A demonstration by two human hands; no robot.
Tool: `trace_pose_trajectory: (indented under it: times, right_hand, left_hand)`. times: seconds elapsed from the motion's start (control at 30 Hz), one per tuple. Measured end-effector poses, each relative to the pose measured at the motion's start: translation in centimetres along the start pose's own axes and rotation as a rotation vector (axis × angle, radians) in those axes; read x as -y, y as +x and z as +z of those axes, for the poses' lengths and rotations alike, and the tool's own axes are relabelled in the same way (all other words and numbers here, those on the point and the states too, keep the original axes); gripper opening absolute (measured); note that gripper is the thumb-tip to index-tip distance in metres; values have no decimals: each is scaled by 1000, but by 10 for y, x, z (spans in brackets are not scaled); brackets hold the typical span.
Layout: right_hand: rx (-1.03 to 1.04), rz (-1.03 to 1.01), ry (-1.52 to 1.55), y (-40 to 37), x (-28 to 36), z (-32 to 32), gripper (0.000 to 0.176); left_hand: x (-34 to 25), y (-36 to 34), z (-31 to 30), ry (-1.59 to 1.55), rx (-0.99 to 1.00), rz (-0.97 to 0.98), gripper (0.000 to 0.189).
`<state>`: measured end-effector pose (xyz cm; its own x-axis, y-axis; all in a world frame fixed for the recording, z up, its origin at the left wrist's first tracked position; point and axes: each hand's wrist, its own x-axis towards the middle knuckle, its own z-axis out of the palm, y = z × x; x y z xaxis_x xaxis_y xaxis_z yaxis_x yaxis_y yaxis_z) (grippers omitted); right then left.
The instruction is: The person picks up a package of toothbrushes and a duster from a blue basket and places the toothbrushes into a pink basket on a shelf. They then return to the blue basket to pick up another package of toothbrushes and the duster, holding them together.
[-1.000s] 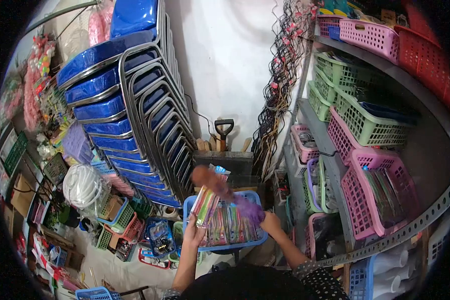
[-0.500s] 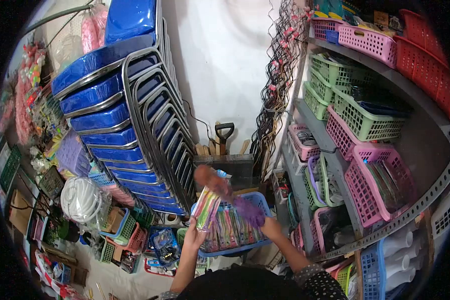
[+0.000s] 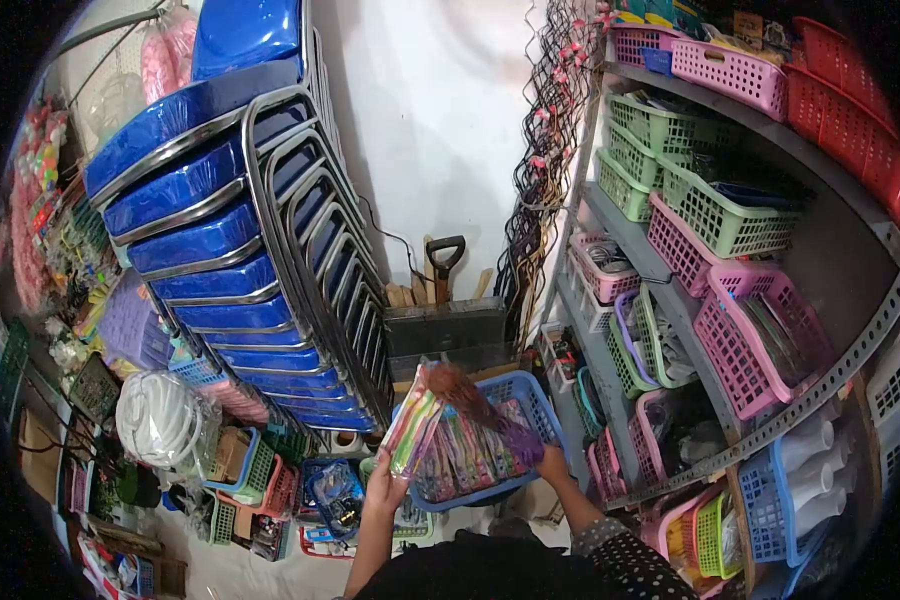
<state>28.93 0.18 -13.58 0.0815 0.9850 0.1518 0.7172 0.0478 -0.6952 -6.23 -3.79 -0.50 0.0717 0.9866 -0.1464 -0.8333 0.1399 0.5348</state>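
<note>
My left hand is closed on the lower edge of a clear plastic packet with bright coloured stripes, held tilted over the left side of a blue basket. Rows of similar colourful slim packets fill the basket; what is inside them is too small to make out. On the basket's right side, my right hand grips the purple end of a fluffy brown and purple duster. Its brown tip lies against or just beside the striped packet, above the basket.
A tall stack of blue chairs stands at the left. Grey metal shelves loaded with pink, green and red baskets rise at the right. Behind the blue basket, a black-handled tool leans by the wall. More baskets sit on the floor at left.
The duster's brown tip has come down and right, toward the striped packet and the basket. My left hand still holds the packet. The view has shifted slightly.
</note>
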Motion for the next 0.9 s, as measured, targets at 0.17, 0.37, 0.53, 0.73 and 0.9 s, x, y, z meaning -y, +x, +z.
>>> trace_pose_trajectory:
  times: [0.17, 0.37, 0.53, 0.73, 0.9]
  right_hand:
    - [155, 122, -333, 1, -13, 7, 18]
    - [232, 17, -614, 25, -14, 15, 14]
    - [373, 102, -567, 33, 12, 11, 25]
    - [409, -206, -569, 48, 12, 11, 68]
    - [660, 146, 343, 103, 62, -35, 69]
  left_hand:
    - [-20, -20, -27, 48, -29, 79, 46]
    - [-27, -37, -47, -76, -72, 129, 46]
    - [-27, -41, -43, -45, -74, 143, 47]
    - [-27, -34, -24, -54, -86, 110, 46]
    - [-26, -13, 1, -8, 14, -16, 47]
